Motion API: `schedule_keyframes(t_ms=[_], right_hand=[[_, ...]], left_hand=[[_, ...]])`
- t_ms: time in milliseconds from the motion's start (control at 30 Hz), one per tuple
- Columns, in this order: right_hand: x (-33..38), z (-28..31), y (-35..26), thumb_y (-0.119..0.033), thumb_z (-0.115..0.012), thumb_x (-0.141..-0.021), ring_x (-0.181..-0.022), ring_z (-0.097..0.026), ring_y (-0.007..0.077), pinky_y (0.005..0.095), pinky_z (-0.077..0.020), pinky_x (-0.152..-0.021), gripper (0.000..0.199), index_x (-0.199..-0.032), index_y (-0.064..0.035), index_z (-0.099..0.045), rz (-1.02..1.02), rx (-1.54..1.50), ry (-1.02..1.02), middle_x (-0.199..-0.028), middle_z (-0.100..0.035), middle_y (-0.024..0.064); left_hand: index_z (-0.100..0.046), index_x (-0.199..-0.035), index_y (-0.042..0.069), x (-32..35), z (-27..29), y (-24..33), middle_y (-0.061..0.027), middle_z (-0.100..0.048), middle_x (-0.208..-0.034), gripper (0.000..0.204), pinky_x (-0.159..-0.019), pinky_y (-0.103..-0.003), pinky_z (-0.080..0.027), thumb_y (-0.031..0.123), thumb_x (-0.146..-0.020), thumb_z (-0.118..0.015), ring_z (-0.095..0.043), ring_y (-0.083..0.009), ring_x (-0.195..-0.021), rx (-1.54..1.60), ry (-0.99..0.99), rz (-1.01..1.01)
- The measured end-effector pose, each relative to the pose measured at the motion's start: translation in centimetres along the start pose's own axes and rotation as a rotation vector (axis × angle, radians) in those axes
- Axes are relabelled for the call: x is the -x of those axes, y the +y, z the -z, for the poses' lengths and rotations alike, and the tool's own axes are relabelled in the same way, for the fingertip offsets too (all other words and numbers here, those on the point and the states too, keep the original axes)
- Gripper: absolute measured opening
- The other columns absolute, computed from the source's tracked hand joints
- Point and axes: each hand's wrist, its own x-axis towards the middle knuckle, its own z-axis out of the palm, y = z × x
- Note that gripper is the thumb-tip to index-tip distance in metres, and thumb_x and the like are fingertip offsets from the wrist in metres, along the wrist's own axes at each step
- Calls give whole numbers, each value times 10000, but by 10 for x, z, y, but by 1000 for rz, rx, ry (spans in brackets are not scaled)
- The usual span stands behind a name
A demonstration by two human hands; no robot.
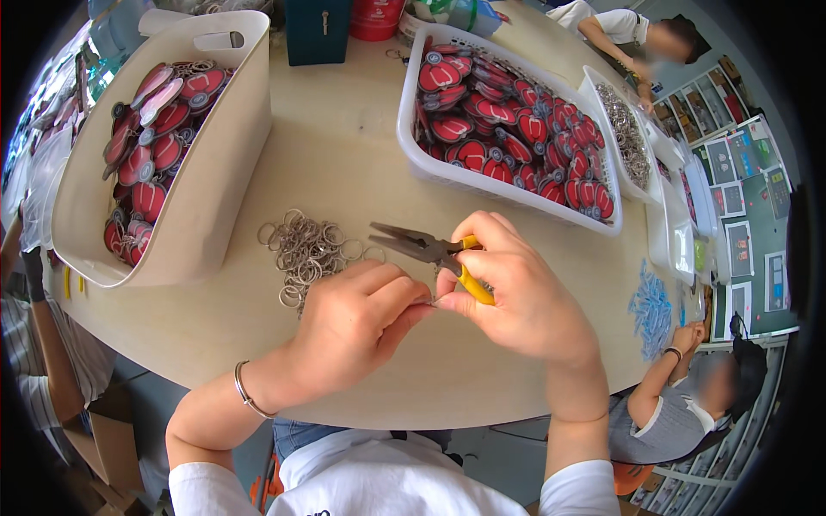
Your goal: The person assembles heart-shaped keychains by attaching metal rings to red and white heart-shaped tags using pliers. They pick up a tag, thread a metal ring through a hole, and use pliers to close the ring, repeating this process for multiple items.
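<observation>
My right hand [516, 292] grips yellow-handled pliers [422, 248] whose dark jaws point left over the table. My left hand [357, 322] meets it fingertip to fingertip, pinching a small metal piece [433, 300] that is mostly hidden between the fingers. A loose heap of metal key rings [305, 249] lies on the table just beyond my left hand. A thin bracelet circles my left wrist.
A beige bin [206, 172] at the left and a white basket [413, 138] at the back right hold several red and white round charms. A small tray of metal bits [624, 129] and blue pieces [651, 310] lie at the right. Other people sit around the round table [344, 138].
</observation>
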Motion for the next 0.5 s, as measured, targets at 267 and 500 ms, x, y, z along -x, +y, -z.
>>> schedule_keyframes(t_ms=[267,500], right_hand=[[-6,2,-1,-102,-701,-796,-917,-519,288,387,-422,-811,188,-773,41,-580,-19,-43,-53,-951,-511,128],[12,-27,-16,-30,-711,-790,-882,-510,281,367,-438,-744,122,-833,4,-603,-120,-252,300,-961,-486,122]], left_hand=[[-648,-821,19,-1,2,-4,-65,-625,-749,239,-503,-314,-463,5,-623,-782,-571,-220,-611,-182,98,-225],[-671,-835,11,-1,2,1,-70,-625,-707,254,-470,-299,-431,-31,-607,-776,-543,-202,-557,-142,278,-216]])
